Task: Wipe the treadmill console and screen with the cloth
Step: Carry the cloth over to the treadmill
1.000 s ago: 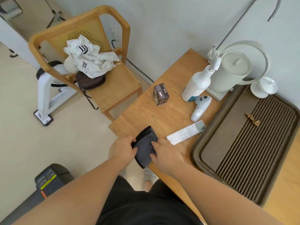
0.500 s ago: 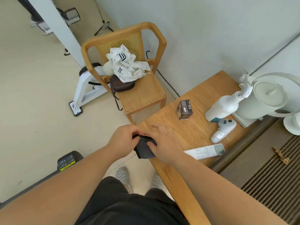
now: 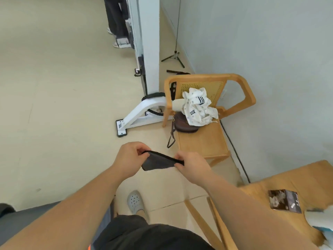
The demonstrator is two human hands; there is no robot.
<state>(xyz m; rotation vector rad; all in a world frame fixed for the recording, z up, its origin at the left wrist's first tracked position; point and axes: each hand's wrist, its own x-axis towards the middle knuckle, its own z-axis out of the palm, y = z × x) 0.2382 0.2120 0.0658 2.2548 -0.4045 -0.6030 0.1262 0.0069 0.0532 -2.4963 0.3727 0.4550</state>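
A dark grey cloth [image 3: 157, 161] is stretched between both hands in mid-air over the floor. My left hand [image 3: 130, 157] pinches its left end and my right hand [image 3: 192, 166] pinches its right end. A dark grey treadmill edge [image 3: 21, 216] shows at the lower left corner. Its console and screen are out of view.
A wooden chair [image 3: 205, 141] with a white garment [image 3: 198, 107] and brown bag [image 3: 185, 123] stands ahead by the wall. A white exercise machine base [image 3: 138, 114] sits left of it. The wooden table [image 3: 297, 179] with a small dark box [image 3: 284, 201] is at right. A person's legs [image 3: 117, 20] and a tripod [image 3: 173, 56] are farther off.
The cloth was lifted off the table and is now held stretched in the air. The view swung left, away from the table toward the chair and floor.
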